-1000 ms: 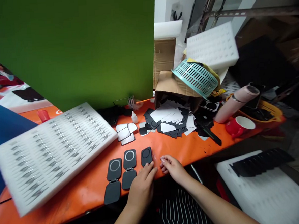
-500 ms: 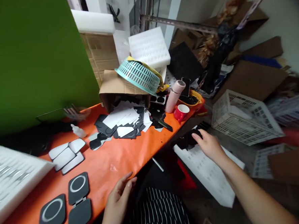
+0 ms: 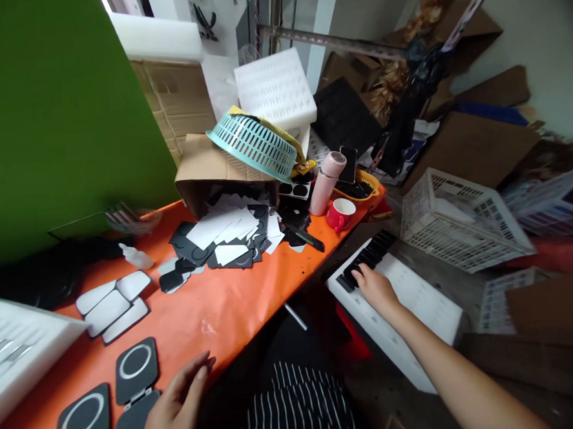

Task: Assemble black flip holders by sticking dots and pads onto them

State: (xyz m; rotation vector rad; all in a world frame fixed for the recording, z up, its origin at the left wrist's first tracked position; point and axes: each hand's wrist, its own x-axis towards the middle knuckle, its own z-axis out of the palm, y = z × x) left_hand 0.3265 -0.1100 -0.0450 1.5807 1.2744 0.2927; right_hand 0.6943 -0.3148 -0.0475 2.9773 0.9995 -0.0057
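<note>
My right hand (image 3: 376,287) reaches to a white foam tray (image 3: 417,290) at the right, its fingers closed on one of the black pieces (image 3: 372,251) standing in a row at the tray's far end. Over the front edge of the orange table (image 3: 214,309), my left hand (image 3: 179,402) is held with fingers apart and nothing in them. Beside it lie black folding pads with white rings (image 3: 136,363), and another such pad (image 3: 83,418) farther left. White-faced rounded plates (image 3: 110,309) lie behind them.
A pile of black and white cards (image 3: 229,234) spills from a cardboard box (image 3: 219,157) under a turquoise basket (image 3: 256,145). A pink bottle (image 3: 328,183) and red mug (image 3: 339,215) stand near the table's right end. A white crate (image 3: 461,220) is beyond the tray.
The view has shifted slightly. My right hand has come down to the row in the foam tray, where the black pieces now show upright. My left hand has moved left and nearer, still empty.
</note>
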